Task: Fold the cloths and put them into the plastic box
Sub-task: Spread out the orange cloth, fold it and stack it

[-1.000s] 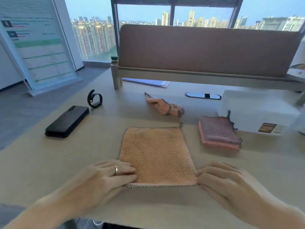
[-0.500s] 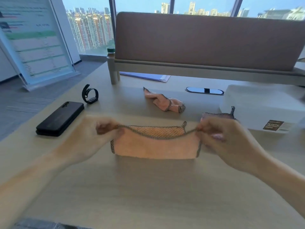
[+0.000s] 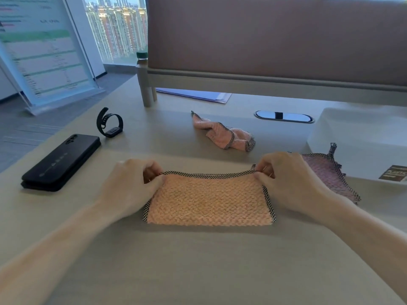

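Note:
An orange cloth (image 3: 209,199) with a black checked hem lies folded in half on the table in front of me. My left hand (image 3: 132,186) pinches its far left corner and my right hand (image 3: 288,181) pinches its far right corner, both pressed down near the table. A pink cloth (image 3: 222,135) lies crumpled further back. To the right, a folded purple cloth (image 3: 330,175) is partly hidden by my right hand. The translucent plastic box (image 3: 363,139) stands at the right edge, behind the purple cloth.
A black phone (image 3: 61,161) and a black wristband (image 3: 109,123) lie at the left of the table. A bottle with a green cap (image 3: 143,78), papers (image 3: 196,95), a cable port (image 3: 284,116) and a brown partition (image 3: 275,36) stand at the back.
Both hands took the near edge of the flat orange cloth, lifted it and carried it away from me onto the far edge. The cloth now lies folded in half.

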Available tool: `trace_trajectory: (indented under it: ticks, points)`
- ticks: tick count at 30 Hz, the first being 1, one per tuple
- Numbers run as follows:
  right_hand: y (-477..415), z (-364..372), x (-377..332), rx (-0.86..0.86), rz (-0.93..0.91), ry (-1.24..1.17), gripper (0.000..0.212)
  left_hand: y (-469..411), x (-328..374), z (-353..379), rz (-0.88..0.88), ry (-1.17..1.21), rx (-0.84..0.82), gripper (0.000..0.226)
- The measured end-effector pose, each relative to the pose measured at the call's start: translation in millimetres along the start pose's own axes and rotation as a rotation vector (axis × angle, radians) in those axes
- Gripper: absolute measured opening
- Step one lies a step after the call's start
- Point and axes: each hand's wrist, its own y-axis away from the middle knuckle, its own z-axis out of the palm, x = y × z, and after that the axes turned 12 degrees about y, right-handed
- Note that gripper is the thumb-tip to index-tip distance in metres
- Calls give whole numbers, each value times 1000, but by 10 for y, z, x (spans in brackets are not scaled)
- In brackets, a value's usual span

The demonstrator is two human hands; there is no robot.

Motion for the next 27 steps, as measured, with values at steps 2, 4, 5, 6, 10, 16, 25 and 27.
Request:
trace_trajectory:
  ticks: [2,4,5,6,10,16,25,27]
  points:
    - [-54,-34,-7,31,-5,-18,8,-29,-15,-20,-2,13,27,11]
    - [-95,-19,-31,26,-7,-22,9,-39,-23,-20,-13,11,33,12]
    - [-109,6,-42,16,-4,-25,9,-34,-24,-9,-17,7,30,14]
    - [-116,43,-47,3,5,-26,8,-27,-28,7,-16,5,28,15]
    - [-103,141,-35,-40,38,7,3,9,-27,48,-5,-21,15,11]
    - [22,40,-179,80,-123,185,45,75,229,76,185,-142,32,35]
    - [173,506,-343,-193,-285,194,77,293,339,556,144,-405,-382,85]
    - [183,496,-318,-201,-269,200,81,293,291,484,125,-411,-381,88]
